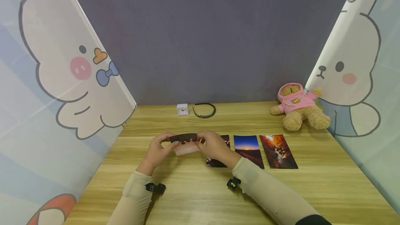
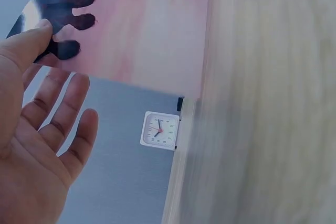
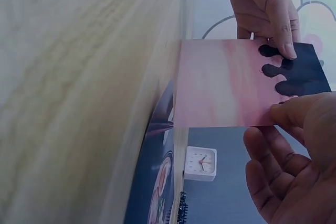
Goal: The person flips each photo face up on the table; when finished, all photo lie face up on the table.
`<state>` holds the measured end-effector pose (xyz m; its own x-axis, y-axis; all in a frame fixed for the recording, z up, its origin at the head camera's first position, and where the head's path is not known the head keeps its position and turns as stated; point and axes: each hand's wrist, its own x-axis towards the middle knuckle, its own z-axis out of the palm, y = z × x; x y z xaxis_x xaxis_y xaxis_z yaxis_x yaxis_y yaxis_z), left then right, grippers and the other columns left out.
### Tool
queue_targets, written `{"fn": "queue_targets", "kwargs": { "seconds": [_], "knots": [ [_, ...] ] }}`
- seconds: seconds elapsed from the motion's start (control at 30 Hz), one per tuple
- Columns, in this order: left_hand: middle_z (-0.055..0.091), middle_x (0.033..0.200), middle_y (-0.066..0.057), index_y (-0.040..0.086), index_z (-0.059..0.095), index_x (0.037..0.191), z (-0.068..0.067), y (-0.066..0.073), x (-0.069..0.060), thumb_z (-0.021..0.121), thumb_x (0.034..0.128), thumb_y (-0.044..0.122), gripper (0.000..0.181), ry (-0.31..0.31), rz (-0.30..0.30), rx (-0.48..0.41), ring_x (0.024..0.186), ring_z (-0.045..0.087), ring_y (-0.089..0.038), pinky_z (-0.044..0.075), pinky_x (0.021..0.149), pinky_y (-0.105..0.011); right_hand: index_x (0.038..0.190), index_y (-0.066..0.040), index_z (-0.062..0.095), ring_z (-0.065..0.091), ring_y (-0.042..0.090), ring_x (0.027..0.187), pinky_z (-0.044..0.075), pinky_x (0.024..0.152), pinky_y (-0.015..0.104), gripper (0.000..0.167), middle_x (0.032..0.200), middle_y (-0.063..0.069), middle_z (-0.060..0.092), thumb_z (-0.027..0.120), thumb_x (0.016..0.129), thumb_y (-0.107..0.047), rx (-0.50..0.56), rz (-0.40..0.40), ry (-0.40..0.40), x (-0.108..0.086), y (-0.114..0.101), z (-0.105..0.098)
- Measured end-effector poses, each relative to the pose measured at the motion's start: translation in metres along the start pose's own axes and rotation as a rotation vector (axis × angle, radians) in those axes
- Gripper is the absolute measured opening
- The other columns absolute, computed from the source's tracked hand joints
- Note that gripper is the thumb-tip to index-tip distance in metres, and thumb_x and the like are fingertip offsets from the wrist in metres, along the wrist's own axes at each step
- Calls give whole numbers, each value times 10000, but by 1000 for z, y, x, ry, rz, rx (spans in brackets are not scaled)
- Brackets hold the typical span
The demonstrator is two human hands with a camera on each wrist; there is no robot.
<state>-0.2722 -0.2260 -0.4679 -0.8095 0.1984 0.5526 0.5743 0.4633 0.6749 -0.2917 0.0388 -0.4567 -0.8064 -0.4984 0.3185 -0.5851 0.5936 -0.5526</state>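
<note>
A glossy photo print (image 1: 188,148), pink and pale with dark rounded silhouettes along one end, is held up off the table between both hands. My left hand (image 1: 157,151) pinches its left side, the thumb lying on the dark end; the other fingers are spread behind in the left wrist view. My right hand (image 3: 299,150) pinches the opposite side of the print (image 3: 220,82) between thumb and fingers. In the head view the right forearm partly covers a dark photo (image 1: 225,139) on the table. Right of it lie a sunset photo (image 1: 248,148) and a red-orange stream photo (image 1: 279,151).
Toward the back of the wooden table (image 1: 184,197) stand a small white clock (image 1: 182,109) and a black toothed headband (image 1: 204,116). A teddy bear (image 1: 298,105) in a pink hoodie sits at the back right. Dark grey and cartoon-printed panels surround the table.
</note>
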Motion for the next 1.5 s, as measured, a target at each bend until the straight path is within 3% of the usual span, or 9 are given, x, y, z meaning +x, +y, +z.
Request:
{"fn": "queue_targets", "kwargs": {
  "seconds": [0.17,0.37,0.47,0.7,0.83,1.03,1.23,1.5],
  "knots": [
    [747,954,-73,59,780,980,3,6,0,849,842,-46,187,17,-4,26,899,668,-182,566,821,-461,947,-203,749,642,71,832,537,687,277,56,1013,-96,687,732,999,-195,50,-3,34,0,1,-1],
    [726,907,-105,4,759,944,1,36,1,818,870,-62,115,1,-6,14,851,656,-254,562,819,-507,934,-216,724,613,73,784,528,628,283,80,937,-100,652,728,1014,-221,129,45,54,2,2,-6],
    [715,884,-99,4,750,940,0,44,1,812,881,-52,102,1,-18,16,829,646,-257,563,815,-503,951,-221,716,599,86,767,521,635,293,67,902,-105,650,737,1012,-240,156,64,75,3,2,-8],
    [684,827,-86,-6,716,904,3,42,2,804,890,-52,100,-14,-37,-13,809,660,-155,576,781,-560,1006,-217,729,607,116,769,527,648,328,48,877,-96,666,760,995,-252,262,131,123,3,2,-10],
    [680,808,-86,-4,689,868,4,40,1,800,894,-49,123,-27,-53,-26,764,651,-139,590,743,-481,1030,-217,740,621,124,793,539,669,335,48,896,-99,678,754,1000,-253,300,160,135,3,3,-10],
    [715,830,-129,-28,732,1025,5,39,1,783,924,-20,113,-52,-100,-57,759,657,-181,570,739,-309,1032,-202,746,606,146,793,526,683,341,58,901,-78,679,726,1020,-256,348,160,144,4,6,-13],
    [739,884,-150,-37,723,1066,4,39,2,766,946,-4,132,-84,-146,-92,757,669,-227,571,725,-323,1029,-200,742,605,150,766,522,653,326,48,864,-64,673,727,1020,-245,368,171,157,5,8,-14],
    [743,861,-165,-55,722,1071,4,43,2,765,939,-25,142,-88,-142,-85,708,662,-221,551,682,-285,1047,-174,742,622,164,789,540,681,330,75,895,-53,690,742,1009,-239,398,165,192,7,11,-14]
  ]
}}
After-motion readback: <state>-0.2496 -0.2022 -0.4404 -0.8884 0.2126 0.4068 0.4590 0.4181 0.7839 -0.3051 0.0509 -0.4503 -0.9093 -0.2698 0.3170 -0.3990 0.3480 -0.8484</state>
